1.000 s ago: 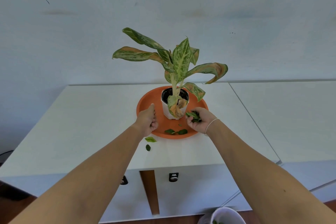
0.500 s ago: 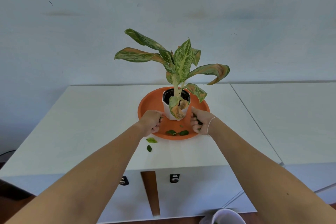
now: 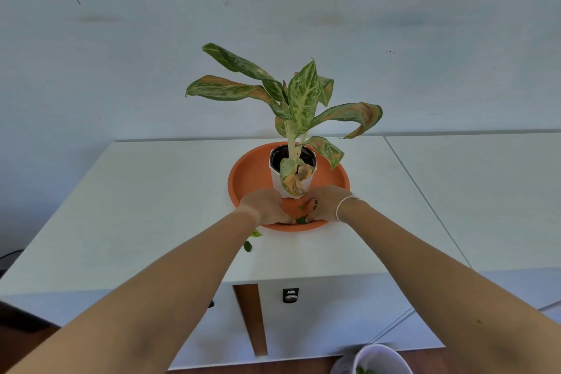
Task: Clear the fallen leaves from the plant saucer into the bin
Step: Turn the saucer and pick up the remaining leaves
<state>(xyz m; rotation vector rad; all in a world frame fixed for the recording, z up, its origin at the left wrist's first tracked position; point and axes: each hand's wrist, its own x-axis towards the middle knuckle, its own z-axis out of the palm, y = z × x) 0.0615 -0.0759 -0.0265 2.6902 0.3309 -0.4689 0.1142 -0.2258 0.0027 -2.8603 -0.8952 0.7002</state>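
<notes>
On top of the white cabinet (image 3: 145, 206), going from the left, it's mostly bare surface until two small green leaves (image 3: 248, 245) lying on the top just outside the saucer's front-left rim, partly tucked behind the left forearm.

Next comes the left hand (image 3: 264, 206), reaching into the front of the orange saucer (image 3: 249, 173). Its fingers are curled downward onto the saucer floor near the front rim. I honestly can't tell whether it's pinching anything or just pressing down, since the fingertips are hidden from this angle.

Dead centre, the white pot (image 3: 277, 181) stands upright in the saucer with the variegated plant (image 3: 300, 100) growing out of it, and one browned, drooping leaf hangs over the pot's front.

Right beside that is the right hand (image 3: 326, 205), thin bracelet on the wrist, also down in the saucer and almost meeting the left hand. Bits of green leaf poke out between its curled fingers, so it's holding a bunch of fallen leaves (image 3: 312, 206), and another loose leaf (image 3: 301, 219) sits on the saucer floor right between the two hands.

Down at the bottom right, on the floor in front of the cabinet, the rim of the white bin (image 3: 379, 354) peeks in with some green already inside.
</notes>
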